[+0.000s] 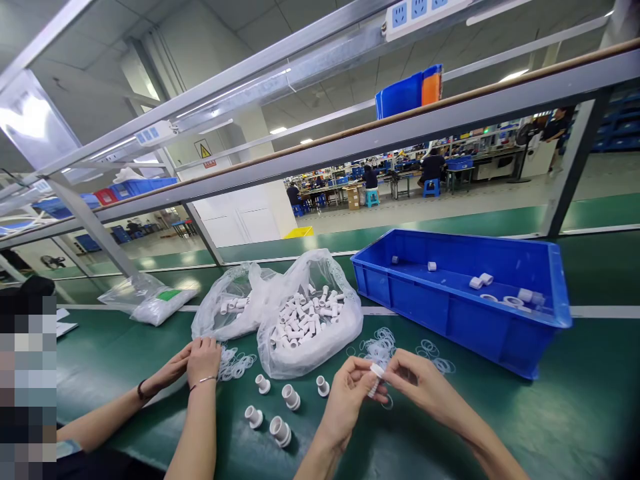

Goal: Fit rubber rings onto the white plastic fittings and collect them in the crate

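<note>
Leftmost, a co-worker's two hands (193,363) rest on the green table (575,413), fingers touching a loose heap of thin white rings (235,365). Just beyond them a small clear bag (150,300) lies flat, and to its right two open plastic bags (305,320) bulge with short white tubes. Near the front of the table, five white flanged fittings (280,403) stand or lie in a loose cluster between the two people's arms. Right of these, the person's left hand (350,397) and right hand (417,383) meet above the table, fingertips of both pinched together on one small white fitting (376,373) held between them, with a thin ring hanging just below it. More rings (395,347) are scattered on the table just beyond the hands. Far right sits a blue crate (450,313), holding a few white pieces spread apart on its floor.
</note>
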A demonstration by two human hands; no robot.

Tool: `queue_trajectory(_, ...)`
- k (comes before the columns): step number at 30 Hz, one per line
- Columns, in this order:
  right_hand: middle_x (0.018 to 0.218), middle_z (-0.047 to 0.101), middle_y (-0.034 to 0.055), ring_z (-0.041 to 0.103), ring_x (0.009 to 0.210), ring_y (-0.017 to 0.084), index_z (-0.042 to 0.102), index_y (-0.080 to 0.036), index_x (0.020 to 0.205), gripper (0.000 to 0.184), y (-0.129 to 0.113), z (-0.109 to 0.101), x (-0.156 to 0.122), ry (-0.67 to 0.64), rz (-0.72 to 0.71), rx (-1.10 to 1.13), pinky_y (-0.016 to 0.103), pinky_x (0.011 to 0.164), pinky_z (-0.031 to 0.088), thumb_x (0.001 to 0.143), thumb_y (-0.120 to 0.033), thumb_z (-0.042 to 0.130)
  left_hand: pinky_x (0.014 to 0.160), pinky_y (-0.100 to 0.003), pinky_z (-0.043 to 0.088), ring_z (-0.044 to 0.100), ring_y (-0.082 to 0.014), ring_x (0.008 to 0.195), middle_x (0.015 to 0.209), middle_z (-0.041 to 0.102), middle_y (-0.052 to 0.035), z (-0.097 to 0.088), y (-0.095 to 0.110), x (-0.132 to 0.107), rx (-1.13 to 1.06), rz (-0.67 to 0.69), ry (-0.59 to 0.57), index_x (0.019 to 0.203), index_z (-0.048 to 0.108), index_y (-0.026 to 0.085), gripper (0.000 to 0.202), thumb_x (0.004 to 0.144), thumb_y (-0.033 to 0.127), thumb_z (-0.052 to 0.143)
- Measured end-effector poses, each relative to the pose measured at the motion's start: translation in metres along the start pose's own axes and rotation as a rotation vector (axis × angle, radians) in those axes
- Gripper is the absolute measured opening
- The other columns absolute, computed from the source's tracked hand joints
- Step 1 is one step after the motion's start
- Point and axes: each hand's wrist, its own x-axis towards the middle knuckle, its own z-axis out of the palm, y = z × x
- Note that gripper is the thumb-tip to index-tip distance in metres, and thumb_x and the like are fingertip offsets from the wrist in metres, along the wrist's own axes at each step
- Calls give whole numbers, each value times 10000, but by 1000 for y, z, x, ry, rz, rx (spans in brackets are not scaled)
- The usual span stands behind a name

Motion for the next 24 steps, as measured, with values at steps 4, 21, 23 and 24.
queue_trajectory(4,934,609,11,509,777,128,644,-209,1045,355,0,-1,0,-28,22,93,263,680,383,950,-548,597,742,-327,554,666,-181,780,913,657,-143,0,2,-3,-53,-22,-53,1055,451,67,493,872,440,716)
queue_trajectory(21,1050,626,30,564,974,182,650,-223,1039,392,6,-1,0,-226,92,195,273,855,408,964,-591,538,663,-270,534,643,-145,740,946,654,-111,-32,87,-50,148,90,-128,1037,473,125,339,911,374,666)
queue_trajectory(23,1081,611,24,541,1009,185,618,-241,1085,413,11,-2,0,-177,137,191,262,861,397,949,-624,541,792,-277,513,614,-135,852,1032,629,-73,-64,113,-56,552,269,236,1046,554,138,240,918,322,640)
queue_trajectory(24,1068,606,23,531,980,181,606,-247,1099,433,11,-4,-1,-153,161,193,258,834,396,940,-644,539,848,-280,492,601,-141,913,1079,619,-65,-83,120,-58,776,322,401,1057,583,149,189,930,287,605)
